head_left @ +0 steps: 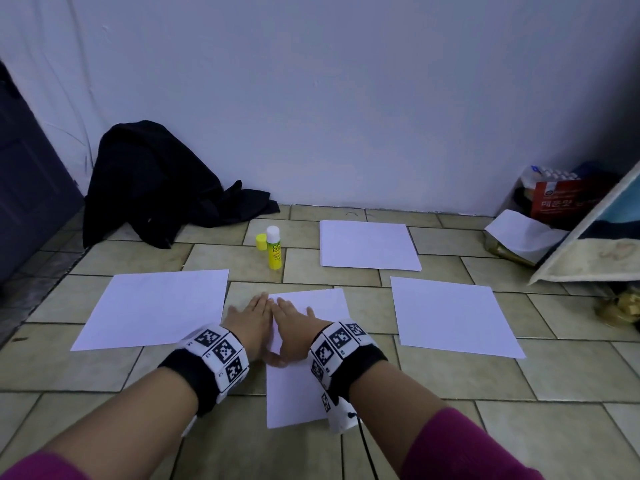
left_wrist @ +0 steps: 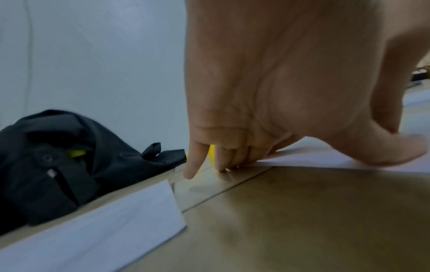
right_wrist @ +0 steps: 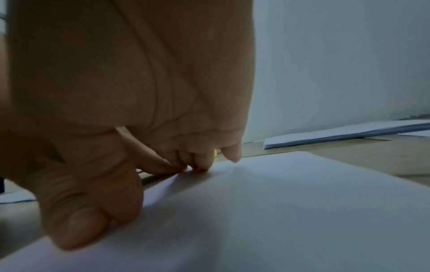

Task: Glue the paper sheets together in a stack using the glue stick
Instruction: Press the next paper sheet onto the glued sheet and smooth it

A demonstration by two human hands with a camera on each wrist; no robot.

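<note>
Tiled floor (head_left: 433, 382), paper sheets (head_left: 156, 308) (four), glue stick (head_left: 273, 249)

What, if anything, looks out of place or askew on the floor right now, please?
The glue stick stands uncapped, its yellow cap on the tiles beside it, so it may dry out. The middle sheet under both hands lies turned at a different angle from the other sheets. Nothing looks spilled or torn.

Korean "매운맛" on the red box (head_left: 568, 199); on the glue stick (head_left: 274, 249), perhaps "Glue Stick", blurred.
</note>
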